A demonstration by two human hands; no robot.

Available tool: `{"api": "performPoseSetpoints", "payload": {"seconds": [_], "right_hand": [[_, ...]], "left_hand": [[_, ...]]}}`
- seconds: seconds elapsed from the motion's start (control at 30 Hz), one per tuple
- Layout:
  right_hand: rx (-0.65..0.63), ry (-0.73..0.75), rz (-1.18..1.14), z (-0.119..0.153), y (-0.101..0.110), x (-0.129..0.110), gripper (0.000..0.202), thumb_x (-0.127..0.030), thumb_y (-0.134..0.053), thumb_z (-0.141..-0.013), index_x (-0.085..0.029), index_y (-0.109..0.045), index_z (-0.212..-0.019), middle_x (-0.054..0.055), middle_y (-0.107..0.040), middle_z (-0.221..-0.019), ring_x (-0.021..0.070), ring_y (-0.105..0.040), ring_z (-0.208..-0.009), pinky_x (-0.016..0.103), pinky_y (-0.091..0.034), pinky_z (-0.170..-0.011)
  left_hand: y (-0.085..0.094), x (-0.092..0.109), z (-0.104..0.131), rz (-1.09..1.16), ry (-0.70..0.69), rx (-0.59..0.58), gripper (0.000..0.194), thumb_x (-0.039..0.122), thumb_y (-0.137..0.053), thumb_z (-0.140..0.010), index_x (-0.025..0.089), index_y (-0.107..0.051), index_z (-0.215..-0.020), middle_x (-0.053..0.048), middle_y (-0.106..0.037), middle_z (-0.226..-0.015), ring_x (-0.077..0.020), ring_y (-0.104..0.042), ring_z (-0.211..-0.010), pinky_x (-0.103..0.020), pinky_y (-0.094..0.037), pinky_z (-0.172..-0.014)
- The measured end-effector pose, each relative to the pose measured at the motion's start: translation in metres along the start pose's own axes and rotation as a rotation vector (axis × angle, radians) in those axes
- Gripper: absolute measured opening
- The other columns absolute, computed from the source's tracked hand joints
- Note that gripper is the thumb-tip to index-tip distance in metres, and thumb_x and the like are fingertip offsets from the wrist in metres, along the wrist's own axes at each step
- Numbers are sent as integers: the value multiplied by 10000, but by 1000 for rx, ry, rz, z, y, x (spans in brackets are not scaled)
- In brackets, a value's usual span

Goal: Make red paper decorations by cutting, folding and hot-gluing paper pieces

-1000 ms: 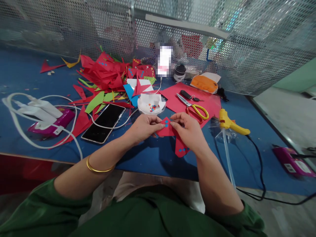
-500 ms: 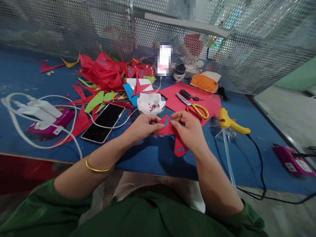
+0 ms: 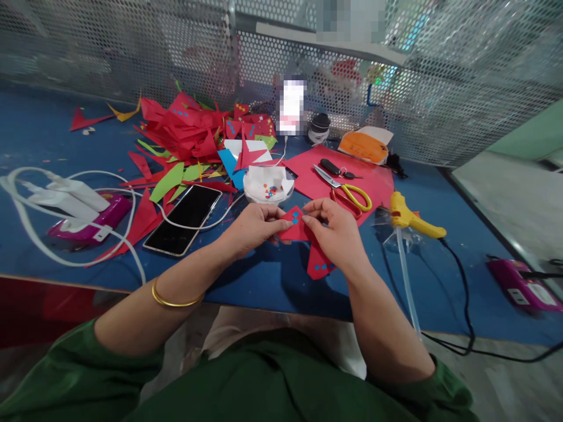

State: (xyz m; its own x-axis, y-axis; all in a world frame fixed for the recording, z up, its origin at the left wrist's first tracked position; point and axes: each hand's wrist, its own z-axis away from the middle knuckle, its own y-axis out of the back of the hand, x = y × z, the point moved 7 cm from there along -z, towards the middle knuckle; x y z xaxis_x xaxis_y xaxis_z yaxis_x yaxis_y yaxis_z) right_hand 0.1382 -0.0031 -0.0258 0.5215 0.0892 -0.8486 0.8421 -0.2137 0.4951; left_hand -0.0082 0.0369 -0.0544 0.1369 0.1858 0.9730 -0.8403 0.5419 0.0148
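Between my hands, above the blue table, is a red paper piece (image 3: 299, 232) with small blue diamond shapes on it. One arm of it hangs down beneath my right hand. My left hand (image 3: 260, 227) is closed on its left edge, thumb on top. On the upper right side, my right hand (image 3: 333, 228) pinches it, with thumb and forefinger near the blue diamonds. Just beyond my hands stands a clear bowl (image 3: 251, 191), lined with white paper and holding small coloured bits. Scissors (image 3: 347, 190) with yellow and red handles lie beyond my right hand on a red sheet (image 3: 308, 170).
At left lie a black-screened phone (image 3: 182, 221), white cables and a purple power strip (image 3: 94, 225). Red and green paper scraps (image 3: 189, 126) are heaped behind. A yellow glue gun (image 3: 413, 218) with a cord is at right. Perforated metal mesh (image 3: 281, 55) closes off the back.
The red paper piece has shifted very slightly left with its hanging arm. Both hands keep their hold, and my right hand has moved a little left.
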Motion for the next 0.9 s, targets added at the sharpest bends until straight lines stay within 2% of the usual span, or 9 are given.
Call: {"api": "performPoseSetpoints", "payload": {"seconds": [0.9], "right_hand": [[10,-21,12,0,1,-1,118,-189,-591,-813,-202,-612,-928,12,-702,-775,156,-635,-714,320,-460,-695]], "left_hand": [[1,-1,-1,-1,-9,15,129,239,-735,-753,133,-671,-792,0,-673,-621,-122,-669,-574,-209,-487,-521]]}}
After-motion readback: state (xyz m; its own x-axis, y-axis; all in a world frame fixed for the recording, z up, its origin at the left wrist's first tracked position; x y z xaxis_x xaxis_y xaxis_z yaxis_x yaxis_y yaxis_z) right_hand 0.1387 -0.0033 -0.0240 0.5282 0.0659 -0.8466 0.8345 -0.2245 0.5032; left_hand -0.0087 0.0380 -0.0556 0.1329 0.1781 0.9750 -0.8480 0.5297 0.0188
